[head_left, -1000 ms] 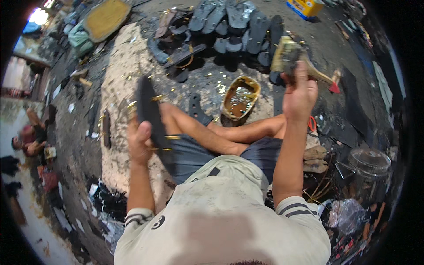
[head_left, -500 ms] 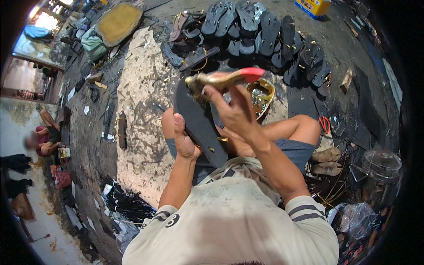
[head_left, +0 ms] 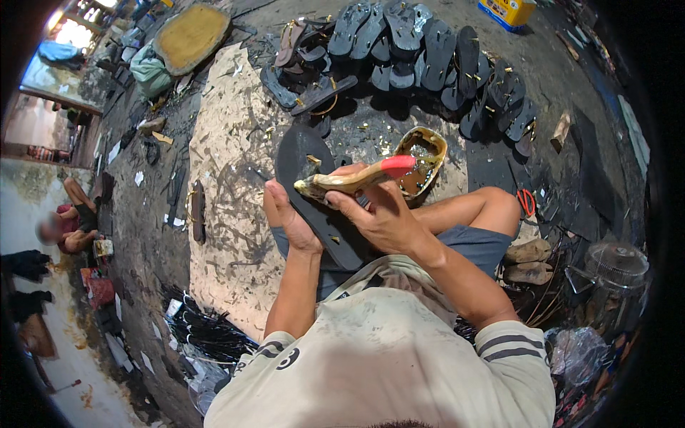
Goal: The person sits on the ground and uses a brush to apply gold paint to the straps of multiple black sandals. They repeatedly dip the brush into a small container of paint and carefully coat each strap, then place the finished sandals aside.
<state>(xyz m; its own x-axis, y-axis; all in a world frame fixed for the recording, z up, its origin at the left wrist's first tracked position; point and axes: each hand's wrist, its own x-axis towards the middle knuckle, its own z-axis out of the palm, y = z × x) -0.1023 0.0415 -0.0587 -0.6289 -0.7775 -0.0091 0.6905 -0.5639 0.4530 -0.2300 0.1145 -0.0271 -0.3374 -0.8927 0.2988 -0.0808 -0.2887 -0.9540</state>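
My left hand [head_left: 298, 227] supports a black sandal sole [head_left: 301, 151] from its left edge, thumb along the rim. The sole lies tilted over my lap, with small yellowish strap ends showing on its face. My right hand [head_left: 382, 214] is closed around a brush [head_left: 357, 178] with a curved wooden handle and a red tip, crusted with a yellowish coating. Its working end is over the middle of the sole; whether it touches cannot be seen. Just beyond the red tip stands an open container [head_left: 444, 153] with a yellow-smeared rim and shiny amber contents.
Many black sandals [head_left: 437, 53] form an arc ahead. A lone sandal [head_left: 198, 212] lies left on the stained sheet [head_left: 228, 157]. Red-handled scissors [head_left: 526, 202], wooden foot forms [head_left: 528, 261] and a fan [head_left: 615, 267] are at right. A person [head_left: 75, 217] sits far left.
My right hand has brought the brush down and nearer to me, from the sole's upper part to its middle. The container shows more fully. My left hand still holds the sole.
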